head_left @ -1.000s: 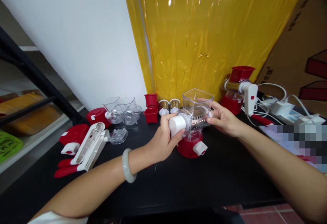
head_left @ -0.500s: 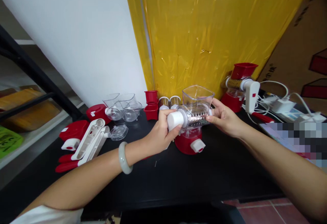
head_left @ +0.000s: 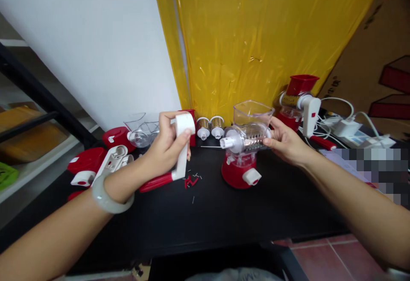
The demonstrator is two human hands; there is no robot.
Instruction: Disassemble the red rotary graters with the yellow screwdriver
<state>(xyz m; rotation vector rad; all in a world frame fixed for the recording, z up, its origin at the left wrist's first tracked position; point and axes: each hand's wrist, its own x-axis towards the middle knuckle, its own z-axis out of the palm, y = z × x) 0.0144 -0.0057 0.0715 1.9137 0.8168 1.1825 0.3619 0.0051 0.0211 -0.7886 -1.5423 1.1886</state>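
My left hand [head_left: 166,146] grips a white crank handle [head_left: 182,159] with a red grip, held in the air left of a rotary grater. The grater has a red base [head_left: 233,174], a white knob [head_left: 252,177] and a clear hopper [head_left: 253,110]. Inside its clear housing lies a perforated metal drum [head_left: 256,136], whose white shaft [head_left: 226,142] points left, apart from the crank. My right hand [head_left: 285,140] closes on the drum's right end, thumb in front; its other fingers are partly hidden. Small red parts [head_left: 191,182] and several screws lie on the black table below the crank.
Two spare drums [head_left: 217,126] stand at the back. Red bases [head_left: 86,161], another white crank [head_left: 112,161] and clear housings [head_left: 141,129] sit at left. A second grater [head_left: 299,101] with its crank fitted stands right, near white cables and plugs [head_left: 347,127].
My left hand has moved left with the crank handle, off the grater's shaft, baring the shaft and the small parts on the table. My right hand stays at the drum's end.
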